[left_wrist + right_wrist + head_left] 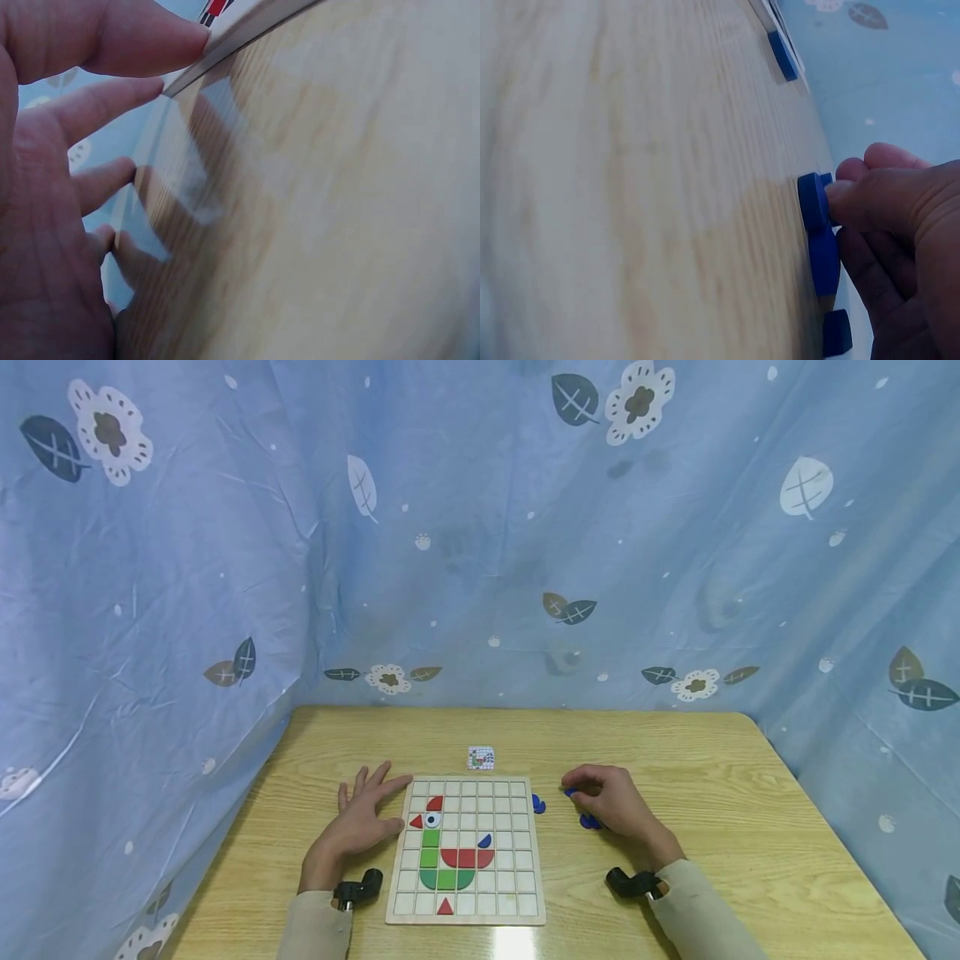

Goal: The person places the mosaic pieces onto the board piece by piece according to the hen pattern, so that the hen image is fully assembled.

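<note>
A pale wooden grid board [506, 877] lies on the table, with red, green and blue pieces forming a bird-like picture and a round eye piece [432, 819]. My left hand [362, 818] rests at the board's left edge, fingers spread, thumb and index fingertip touching the rim; the left wrist view shows the thumb [150, 41] against that edge. Right of the board, my right hand [617, 802] has its thumb and fingertips curled at a small blue piece [570, 792], pinching it. More blue pieces [824, 261] lie close under that hand. One blue piece [484, 841] sits on the grid.
Beyond the board lies a small pattern card [481, 758]. Blue pieces [537, 804] lie by the board's right edge. A blue patterned cloth [480, 527] hangs behind and beside the wooden table [697, 793]. Black wrist cameras [632, 883] sit on both wrists.
</note>
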A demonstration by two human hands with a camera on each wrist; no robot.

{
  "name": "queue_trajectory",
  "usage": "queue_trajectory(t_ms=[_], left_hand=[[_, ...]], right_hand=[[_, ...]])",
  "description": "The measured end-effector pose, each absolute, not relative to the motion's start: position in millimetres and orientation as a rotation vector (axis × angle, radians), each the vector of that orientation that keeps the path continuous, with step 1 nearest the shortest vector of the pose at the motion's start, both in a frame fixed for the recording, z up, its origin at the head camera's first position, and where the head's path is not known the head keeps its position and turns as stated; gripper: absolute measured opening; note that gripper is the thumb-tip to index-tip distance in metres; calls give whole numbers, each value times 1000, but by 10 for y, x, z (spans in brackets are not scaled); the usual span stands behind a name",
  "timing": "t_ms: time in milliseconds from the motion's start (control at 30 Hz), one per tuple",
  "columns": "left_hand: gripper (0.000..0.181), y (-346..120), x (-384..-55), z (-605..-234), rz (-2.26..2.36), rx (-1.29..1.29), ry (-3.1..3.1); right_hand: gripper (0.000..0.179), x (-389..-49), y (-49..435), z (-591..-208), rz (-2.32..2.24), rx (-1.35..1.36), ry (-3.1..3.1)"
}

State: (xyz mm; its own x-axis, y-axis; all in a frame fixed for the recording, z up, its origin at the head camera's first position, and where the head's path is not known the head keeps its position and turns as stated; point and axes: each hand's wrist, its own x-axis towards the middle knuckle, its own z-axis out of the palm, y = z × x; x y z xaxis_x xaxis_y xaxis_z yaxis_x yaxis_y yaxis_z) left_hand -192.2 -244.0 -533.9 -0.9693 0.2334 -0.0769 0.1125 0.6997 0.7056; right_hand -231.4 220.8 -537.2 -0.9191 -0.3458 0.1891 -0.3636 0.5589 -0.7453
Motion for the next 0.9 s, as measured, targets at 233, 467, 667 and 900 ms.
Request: queue_trajectory(t_ms=[233, 467, 667, 900], left_hand=[[78, -2445, -1915, -5336, 1137, 285, 2737], [79, -2446, -1921, -5337, 1122, 301, 2749], [79, -2441, -1924, -5337, 1131, 300, 2747], [79, -2439, -1932, -5344, 1119, 294, 2750]], right_hand=[[23, -2324, 2188, -5387, 1318, 594, -2732], [21, -2267, 2085, -5323, 1378, 649, -2696], [21, -2209, 1873, -5227, 1375, 818, -2693], [21, -2170, 1624, -5171, 1350, 1032, -2703]])
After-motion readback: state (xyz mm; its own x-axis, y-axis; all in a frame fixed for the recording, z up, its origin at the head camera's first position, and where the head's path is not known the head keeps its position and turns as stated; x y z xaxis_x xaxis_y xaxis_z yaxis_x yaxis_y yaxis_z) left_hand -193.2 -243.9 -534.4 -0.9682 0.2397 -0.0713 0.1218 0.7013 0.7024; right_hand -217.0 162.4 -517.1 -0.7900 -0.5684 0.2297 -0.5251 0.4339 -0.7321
